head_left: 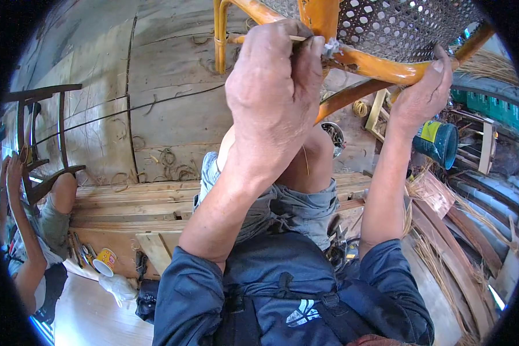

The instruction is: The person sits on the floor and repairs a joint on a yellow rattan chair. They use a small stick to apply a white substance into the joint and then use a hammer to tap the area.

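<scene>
A glossy orange-brown chair frame (380, 66) of bent poles, with a woven cane panel (380, 29), fills the top of the view. My left hand (274, 92) is closed at the joint where an upright pole meets the curved rail. A thin pale strip (297, 38) shows between its thumb and fingers; the rest of the strip is hidden. Whitish frayed material (331, 46) sticks out of the joint beside my thumb. Farther right, my right hand (422, 95) grips the curved rail, its fingertips reaching up against the woven panel.
At the left, another person's hands (12, 170) are on a dark wooden frame (43, 138). Cane scraps (167, 155) litter the board floor. A blue-green bucket (444, 144) lies to the right, near bundled strips (438, 259). A yellow cup (105, 260) and hand tools (83, 251) lie lower left.
</scene>
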